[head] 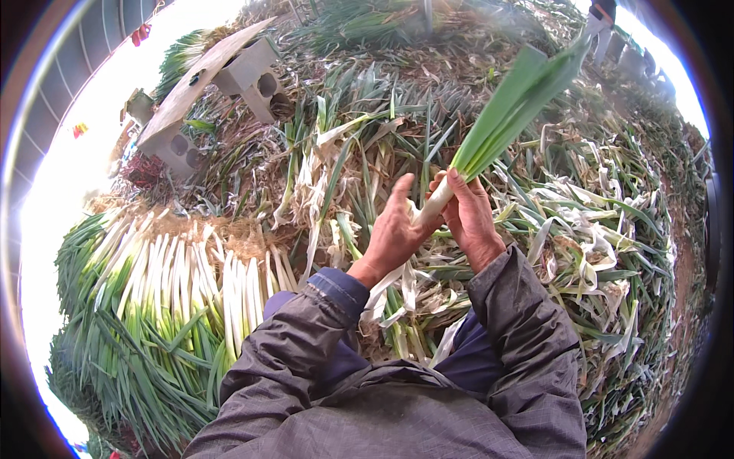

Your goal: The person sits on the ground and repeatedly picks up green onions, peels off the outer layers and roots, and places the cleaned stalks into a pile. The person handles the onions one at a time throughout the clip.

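Note:
A single leek (438,201) with a white shank and green leaves slants up to the right between my hands. My right hand (471,215) grips the upper shank, just below the leaves, with the thumb on top. My left hand (395,226) is at the lower end of the shank, which rests against the palm by the thumb; the root end is hidden. Peeled outer leaves (395,295) lie beneath the hands and between my legs. At my left is a large pile of leeks (178,275), laid side by side, roots away from me.
A board (195,86) rests on concrete blocks (252,80) at the upper left. Discarded leek leaves (596,252) cover the ground at the right and ahead. More leeks (355,23) lie at the far side. A person (601,28) stands at the upper right.

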`<state>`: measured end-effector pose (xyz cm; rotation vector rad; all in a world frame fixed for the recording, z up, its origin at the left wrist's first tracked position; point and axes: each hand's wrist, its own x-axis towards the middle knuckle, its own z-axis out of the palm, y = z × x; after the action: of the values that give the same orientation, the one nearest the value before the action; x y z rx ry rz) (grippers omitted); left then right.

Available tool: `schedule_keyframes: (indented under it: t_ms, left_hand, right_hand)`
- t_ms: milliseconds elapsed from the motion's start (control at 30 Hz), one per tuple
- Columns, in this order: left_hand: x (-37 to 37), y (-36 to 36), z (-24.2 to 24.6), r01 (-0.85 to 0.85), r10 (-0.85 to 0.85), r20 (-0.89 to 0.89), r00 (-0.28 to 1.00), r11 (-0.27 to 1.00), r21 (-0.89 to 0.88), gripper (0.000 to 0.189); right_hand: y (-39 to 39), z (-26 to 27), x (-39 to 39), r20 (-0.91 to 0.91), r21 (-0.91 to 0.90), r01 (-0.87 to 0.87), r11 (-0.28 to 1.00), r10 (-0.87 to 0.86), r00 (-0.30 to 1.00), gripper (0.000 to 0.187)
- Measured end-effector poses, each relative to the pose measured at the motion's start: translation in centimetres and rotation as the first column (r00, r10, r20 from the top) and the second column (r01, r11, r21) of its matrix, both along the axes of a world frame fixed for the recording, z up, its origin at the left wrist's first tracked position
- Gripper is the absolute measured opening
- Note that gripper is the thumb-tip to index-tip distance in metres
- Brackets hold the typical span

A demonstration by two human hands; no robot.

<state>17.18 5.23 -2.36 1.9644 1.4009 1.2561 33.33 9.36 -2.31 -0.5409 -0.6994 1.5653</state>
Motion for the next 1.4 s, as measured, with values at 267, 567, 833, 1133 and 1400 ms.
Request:
schedule_keyframes:
  t_ms: [267, 567, 833, 1133, 1400]
  left_hand:
    - [2.0, -0.8, -4.0, -0.076, 0.078, -0.010, 0.997, 0.993, 0.090, 0.020]
    - [-1.0, -3.5, -7.1, 0.178, -0.172, -0.440, 0.881, 0.984, -0.028, 0.027]
    - [-10.0, -7.6, -15.8, -0.121, -0.367, -0.810, 0.457, 0.877, -0.465, 0.035]
    - [-19.0, -6.5, -14.7, -0.485, -0.288, -0.941, 0.179, 0.806, -0.339, 0.018]
    - [-7.7, -2.9, -9.7, 0.027, -0.182, -0.649, 0.739, 0.970, -0.242, 0.092]
  right_hand:
    - [-1.5, 0.2, -0.4, 0.047, -0.009, 0.219, 0.976, -0.219, 0.975, 0.026]
    - [0.6, 2.4, 6.7, 0.165, -0.088, 0.549, 0.831, -0.532, 0.831, 0.029]
    - [1.0, 2.2, 21.6, 0.005, -0.122, 0.824, 0.553, -0.830, 0.558, 0.023]
    - [-1.3, 1.6, 31.8, 0.236, -0.146, 0.967, 0.207, -0.942, 0.238, 0.025]
    - [-1.6, -2.0, 37.8, -0.125, -0.168, 0.947, 0.273, -0.959, 0.254, 0.027]
